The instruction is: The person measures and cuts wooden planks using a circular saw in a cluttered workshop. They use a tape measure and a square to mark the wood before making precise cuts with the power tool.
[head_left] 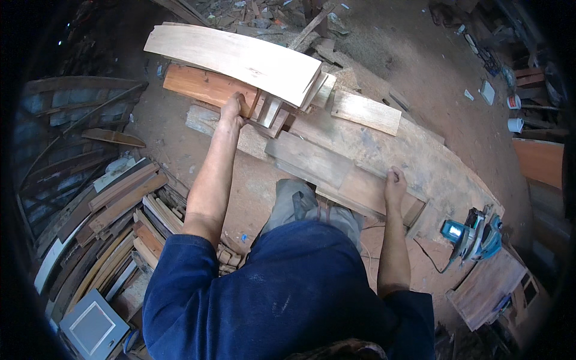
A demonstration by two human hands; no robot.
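My left hand (234,108) grips the end of an orange-brown plank (201,84), which lies under a long pale board (234,51) and beside short stacked wood pieces. My right hand (394,186) is closed over a weathered grey-brown board (318,159) along the near edge of the workbench (426,156); what its fingers hold, if anything, is unclear. A short pale plank (366,111) rests on the bench behind the boards. A teal power tool (474,234) with a cord sits at the bench's right end.
Stacked offcuts (114,234) and a grey metal box (93,324) are at lower left. Curved wooden frames (81,114) stand at upper left. White buckets (515,125) and leaning boards (537,162) line the right side. A wooden panel (486,291) lies at lower right.
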